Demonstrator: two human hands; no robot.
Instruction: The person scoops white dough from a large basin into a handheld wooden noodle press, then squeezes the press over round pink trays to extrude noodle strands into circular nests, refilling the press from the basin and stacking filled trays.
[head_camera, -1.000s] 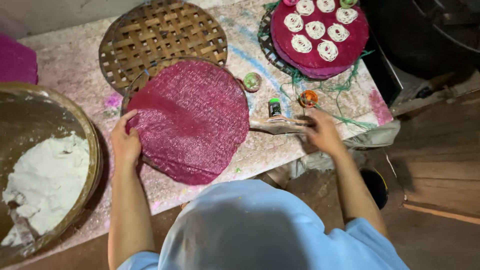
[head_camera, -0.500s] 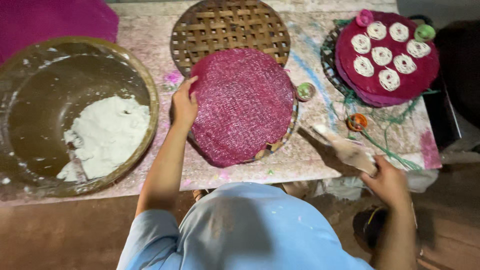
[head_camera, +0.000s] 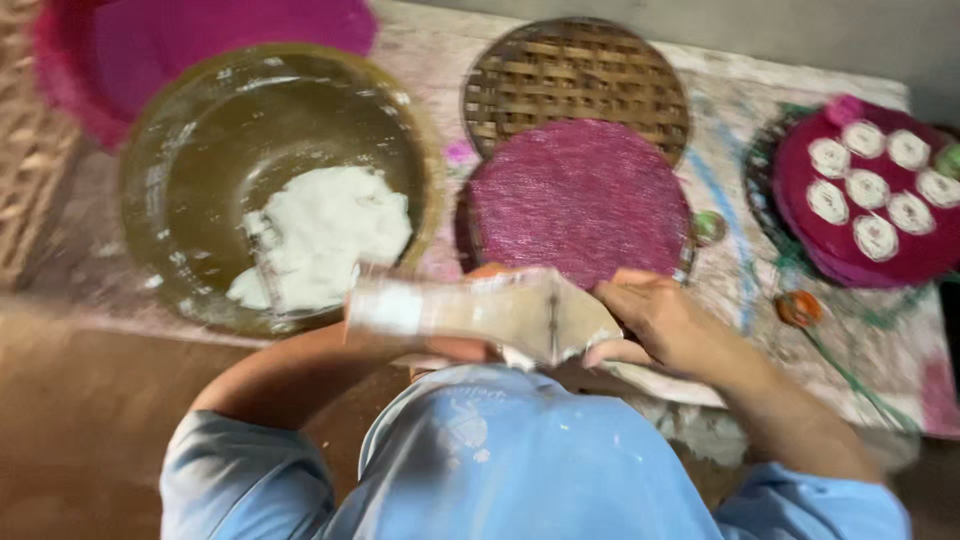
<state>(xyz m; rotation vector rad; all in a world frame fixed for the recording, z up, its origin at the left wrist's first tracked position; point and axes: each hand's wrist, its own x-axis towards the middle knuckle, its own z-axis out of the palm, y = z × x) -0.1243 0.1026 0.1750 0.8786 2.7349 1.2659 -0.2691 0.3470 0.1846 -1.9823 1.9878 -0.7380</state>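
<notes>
We held a pale, floury wooden piece (head_camera: 480, 312) level at our chest, right hand (head_camera: 655, 322) wrapped round its near end, left hand (head_camera: 470, 350) mostly hidden under it, grip unclear. Just beyond the grip lay a magenta woven disc (head_camera: 580, 200) on a bamboo tray (head_camera: 575, 75). Left of it: big bowl (head_camera: 200, 150) with white dough (head_camera: 320, 235). Right: magenta plate (head_camera: 800, 215) bearing white rounds (head_camera: 875, 235).

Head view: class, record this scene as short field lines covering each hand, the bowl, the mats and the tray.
right hand: grips the pale wooden tool at its right end
left hand: mostly hidden behind the tool
bowl: holds white dough
pink mat: overlaps a round woven bamboo mat
pink tray: carries small white round pieces
</notes>
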